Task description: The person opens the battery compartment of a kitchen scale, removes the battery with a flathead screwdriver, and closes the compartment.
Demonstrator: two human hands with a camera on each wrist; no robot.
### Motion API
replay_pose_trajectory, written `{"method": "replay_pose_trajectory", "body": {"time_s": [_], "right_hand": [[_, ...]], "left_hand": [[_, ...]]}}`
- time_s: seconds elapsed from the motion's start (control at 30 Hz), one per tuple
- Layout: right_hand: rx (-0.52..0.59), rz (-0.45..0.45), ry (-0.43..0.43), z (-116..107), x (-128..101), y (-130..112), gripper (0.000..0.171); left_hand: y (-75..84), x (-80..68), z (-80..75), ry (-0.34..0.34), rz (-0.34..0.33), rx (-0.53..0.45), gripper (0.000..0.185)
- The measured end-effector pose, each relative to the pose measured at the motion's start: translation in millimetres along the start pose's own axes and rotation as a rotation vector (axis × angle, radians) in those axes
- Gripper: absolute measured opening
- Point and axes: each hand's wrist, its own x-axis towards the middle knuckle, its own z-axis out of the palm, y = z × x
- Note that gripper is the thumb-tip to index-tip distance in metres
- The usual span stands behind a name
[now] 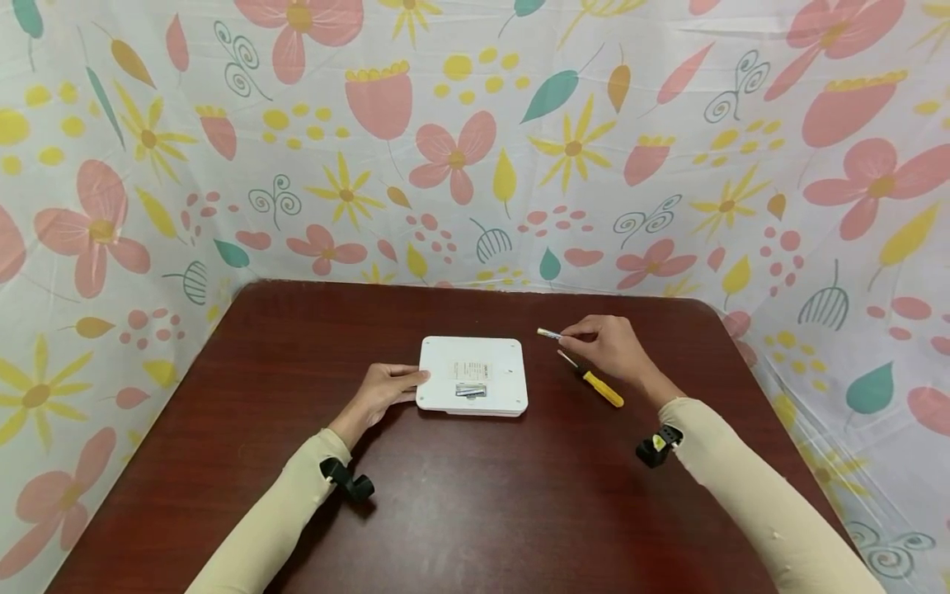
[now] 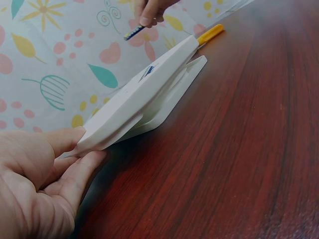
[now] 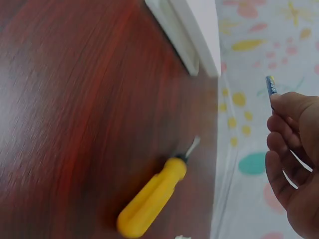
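A white kitchen scale [image 1: 438,355] lies bottom up on the table, with a printed label and an uncovered battery compartment [image 1: 471,390] that holds a battery. My left hand [image 1: 386,386] pinches its left edge, thumb on top and fingers beneath; the left wrist view shows the scale [image 2: 134,99] tilted in that grip. Between thumb and fingertips of my right hand [image 1: 610,342] is a small battery [image 1: 549,333], held in the air right of the scale. Below that hand a yellow-handled screwdriver [image 1: 603,388] lies with its tip toward the scale.
The dark brown wooden table [image 1: 460,495] ends at a floral curtain [image 1: 475,165] that hangs along its back and sides. A black camera [image 1: 349,480] is strapped at the left wrist, another camera [image 1: 657,446] at the right.
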Motion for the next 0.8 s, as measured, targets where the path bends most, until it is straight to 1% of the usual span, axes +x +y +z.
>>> {"method": "replay_pose_trajectory", "body": {"time_s": [0.1,0.23,0.37,0.53,0.6,0.8], "right_hand": [[-0.019,0.04,0.037,-3,-7,12,0.016],[-0.037,0.068,0.06,-5,-16,22,0.016],[-0.022,0.095,0.045,-2,-24,26,0.017],[0.002,0.13,0.012,6,-30,30,0.015],[0.003,0.13,0.008,11,-33,32,0.013],[-0.016,0.079,0.028,23,-37,33,0.008]], "left_hand": [[-0.6,-0.2,-0.2,0.001,-0.004,0.003,0.039],[-1.1,0.2,-0.5,-0.001,0.002,0.006,0.039],[-0.9,0.8,-0.7,-0.003,0.004,0.005,0.038],[-0.8,0.9,-0.3,-0.002,-0.002,0.01,0.039],[-0.7,0.8,0.0,-0.001,-0.005,0.009,0.039],[0.1,0.5,0.9,0.002,-0.009,0.006,0.039]]}}
